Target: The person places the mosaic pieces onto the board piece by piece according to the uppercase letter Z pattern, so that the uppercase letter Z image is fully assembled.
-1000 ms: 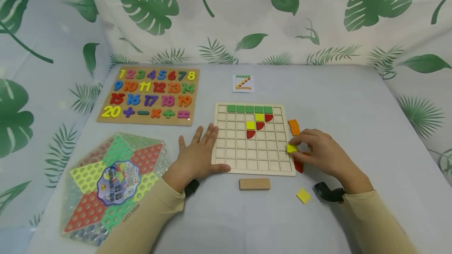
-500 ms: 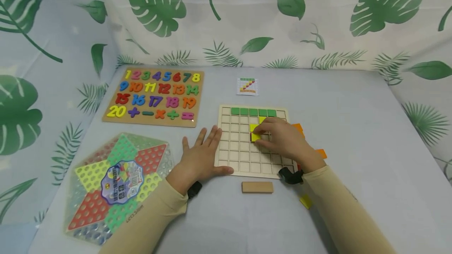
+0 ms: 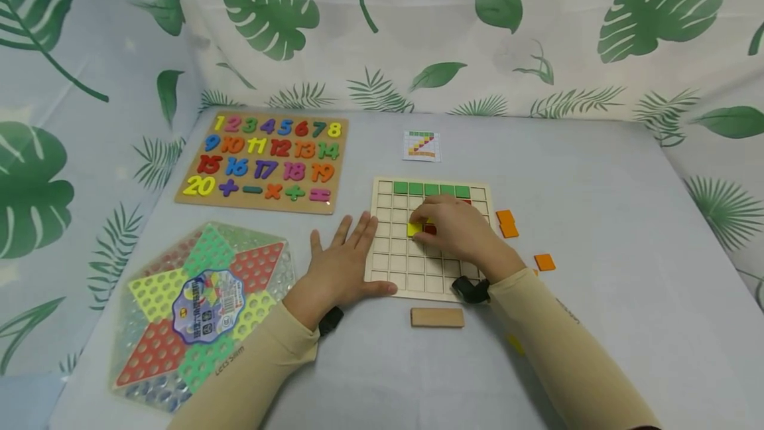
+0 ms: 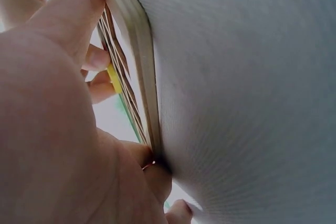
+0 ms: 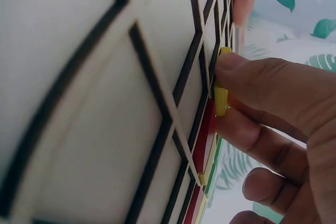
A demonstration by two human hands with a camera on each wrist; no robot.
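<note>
Beige sleeves [image 3: 256,367] stretch from the near side of a wooden grid board [image 3: 396,264] as a person works with both hands at a pale desk [image 3: 597,178]. To the grid board's near left, a star-patterned game board [image 3: 149,354] lies partly covered by one sleeve. On the grid board's near-right side, a loose yellow tile [image 3: 516,344] peeks out beside the other sleeve, while a plain wooden block [image 3: 437,317] sits just off the near edge. The left hand [image 3: 337,271], fingers spread, touches the grid board's left edge, its thumb lying across the near-left corner. Above the grid board's middle, the right hand [image 3: 462,231] pinches a yellow square tile [image 3: 414,229] between thumb and forefinger, beside a red rounded piece [image 3: 430,229]; whether the tile sits fully in a square cannot be told. Orange tiles [image 3: 506,223] lie to the grid board's right. Five green tiles [image 3: 432,189] line its far row. Beyond the grid board to the left rests a number puzzle [image 3: 251,202]; straight beyond it, a small card [image 3: 422,146] bears a coloured pattern. Leaf-printed cloth [image 3: 382,45] hangs behind the grid board, farthest away.
</note>
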